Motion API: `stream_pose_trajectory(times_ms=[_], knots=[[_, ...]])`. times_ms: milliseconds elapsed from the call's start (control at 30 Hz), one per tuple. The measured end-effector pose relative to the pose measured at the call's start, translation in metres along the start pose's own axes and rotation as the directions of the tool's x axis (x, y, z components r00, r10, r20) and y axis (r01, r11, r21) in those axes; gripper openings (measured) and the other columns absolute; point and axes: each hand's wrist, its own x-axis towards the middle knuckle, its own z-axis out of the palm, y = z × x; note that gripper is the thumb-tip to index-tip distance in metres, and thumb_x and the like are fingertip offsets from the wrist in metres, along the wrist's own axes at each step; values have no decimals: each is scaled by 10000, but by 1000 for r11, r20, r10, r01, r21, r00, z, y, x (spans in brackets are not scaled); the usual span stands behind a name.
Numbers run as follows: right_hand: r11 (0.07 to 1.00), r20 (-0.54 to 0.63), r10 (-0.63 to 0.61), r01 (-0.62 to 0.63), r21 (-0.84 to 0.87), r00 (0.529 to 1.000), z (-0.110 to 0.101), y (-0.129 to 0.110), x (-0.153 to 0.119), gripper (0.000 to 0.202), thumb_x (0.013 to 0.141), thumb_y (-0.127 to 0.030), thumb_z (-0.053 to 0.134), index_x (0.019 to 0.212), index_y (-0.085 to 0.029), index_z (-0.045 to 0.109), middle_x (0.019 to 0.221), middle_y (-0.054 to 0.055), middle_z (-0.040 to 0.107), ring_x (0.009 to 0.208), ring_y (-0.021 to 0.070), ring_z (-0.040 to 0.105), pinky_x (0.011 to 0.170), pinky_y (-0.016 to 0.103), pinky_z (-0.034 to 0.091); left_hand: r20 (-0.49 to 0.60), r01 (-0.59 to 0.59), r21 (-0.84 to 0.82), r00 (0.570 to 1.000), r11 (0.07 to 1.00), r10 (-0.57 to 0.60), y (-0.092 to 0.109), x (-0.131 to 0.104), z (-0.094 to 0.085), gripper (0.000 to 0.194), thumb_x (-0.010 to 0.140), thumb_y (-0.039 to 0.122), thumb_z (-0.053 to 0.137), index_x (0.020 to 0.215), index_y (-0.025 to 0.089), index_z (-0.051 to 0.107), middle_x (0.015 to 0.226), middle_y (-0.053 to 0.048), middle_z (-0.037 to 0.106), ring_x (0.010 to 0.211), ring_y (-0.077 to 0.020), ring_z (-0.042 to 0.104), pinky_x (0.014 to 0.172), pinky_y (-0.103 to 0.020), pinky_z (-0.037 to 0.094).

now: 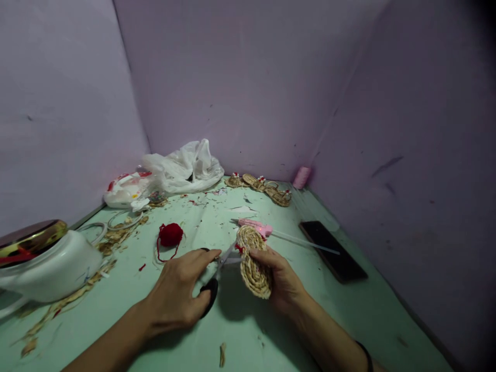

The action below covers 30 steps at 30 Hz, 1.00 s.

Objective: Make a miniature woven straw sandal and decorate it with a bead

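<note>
My right hand [282, 279] holds a small woven straw sole [253, 261] on edge above the green table, with a bit of red yarn at its upper left rim. My left hand [180, 294] grips black-handled scissors [215, 281]; their blades point up and right toward that red bit on the sole. A ball of red yarn [170, 235] lies just beyond my left hand. A pink glue gun [256, 226] with a long white stick lies right behind the sole.
A black phone [333, 250] lies at the right. Several finished straw sandals [263, 187] and a pink spool [301, 177] sit by the back wall. White plastic bags [182, 168] lie back left, a white jar with a gold lid [42, 258] at far left, straw scraps [112, 237] around.
</note>
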Motion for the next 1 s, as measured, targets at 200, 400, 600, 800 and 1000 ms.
stream_pose_trajectory(times_ms=[200,400,600,800,1000], knots=[[998,7,66,-66,4,998,4,10,-3,262,529,-155,733,769,-120,635,607,24,667,505,125,599,527,223,479,38,-50,66,998,997,48,-1,-4,10,620,643,142,492,1260,199,465,982,-104,632,852,-244,584,757,-377,467],[985,7,-79,80,-153,997,-2,21,1,379,544,-214,766,881,-141,607,695,14,671,581,137,603,570,238,477,70,4,250,997,968,-22,-3,-7,12,633,677,167,480,1306,149,407,940,-135,611,813,-276,580,688,-420,457],[956,24,-163,164,-244,986,0,23,-2,384,567,-221,744,914,-163,591,792,21,679,680,164,617,627,257,484,143,-4,239,989,971,-31,8,-4,8,672,648,164,479,1312,133,383,960,-133,585,846,-282,565,715,-423,448],[937,-43,-193,172,-305,980,7,22,-7,365,552,-212,732,884,-161,587,767,13,667,657,160,600,641,279,486,141,-2,225,990,974,-30,9,-3,4,693,625,150,494,1311,169,398,992,-124,588,894,-292,553,741,-428,437],[917,-79,-210,168,-360,975,12,19,-14,323,579,-215,709,872,-163,584,725,-5,648,657,154,581,626,262,474,79,37,82,996,996,-44,4,-6,12,689,616,119,498,1299,172,420,983,-126,626,846,-268,582,744,-402,454]])
